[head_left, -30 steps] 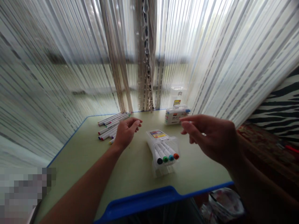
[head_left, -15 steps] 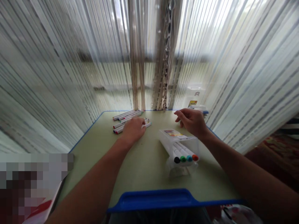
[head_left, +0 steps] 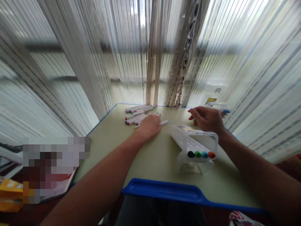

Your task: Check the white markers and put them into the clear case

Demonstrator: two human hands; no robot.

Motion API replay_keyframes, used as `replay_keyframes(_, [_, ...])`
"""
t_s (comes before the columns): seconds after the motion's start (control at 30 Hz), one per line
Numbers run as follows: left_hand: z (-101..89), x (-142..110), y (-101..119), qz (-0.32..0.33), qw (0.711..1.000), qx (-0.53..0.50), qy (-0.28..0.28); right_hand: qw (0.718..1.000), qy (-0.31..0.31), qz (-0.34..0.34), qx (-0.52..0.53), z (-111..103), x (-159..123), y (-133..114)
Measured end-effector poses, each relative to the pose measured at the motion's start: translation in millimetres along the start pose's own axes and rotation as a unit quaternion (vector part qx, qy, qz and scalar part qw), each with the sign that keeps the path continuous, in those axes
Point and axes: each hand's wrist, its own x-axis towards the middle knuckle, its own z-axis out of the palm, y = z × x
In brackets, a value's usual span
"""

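Observation:
On a green table (head_left: 150, 163) lies a clear plastic marker case (head_left: 196, 145), open toward me, with several white markers inside showing black, green, teal and orange caps. My left hand (head_left: 150, 127) rests palm down on loose white markers (head_left: 138, 114) spread at the table's far left, its fingers closed over one marker whose tip sticks out to the right. My right hand (head_left: 207, 119) hovers just behind the case with fingers loosely curled and nothing visible in them. A second marker box (head_left: 217, 106) sits at the far right, partly hidden behind that hand.
Sheer striped curtains (head_left: 94, 62) hang close round the table's far and side edges. The table's near edge has a blue moulded rim (head_left: 164, 191). To the left, lower down, lie a yellow box (head_left: 9, 193) and a booklet (head_left: 58, 188).
The view has swung left. My left hand has come down onto the loose markers. My right hand has moved forward, away from me, to behind the clear case.

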Motion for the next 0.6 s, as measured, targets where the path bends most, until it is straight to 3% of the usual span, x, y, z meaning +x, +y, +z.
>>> replay_keyframes(0.1, [0.9,1.5,3.4,0.01,1.0,-0.01,0.009,1.0,0.003,-0.012,-0.009,-0.5,1.3,-0.5])
replay_keyframes(0.27, [-2.0,3.4,9.8,0.032,0.992,-0.087,0.087,1.0,0.015,-0.023,0.005,0.5,3.1,2.5])
replay_keyframes(0.6, [-8.7,0.1,15.7,0.118,0.97,-0.177,0.115,0.981,-0.046,0.033,0.184,5.0,5.5,-1.1])
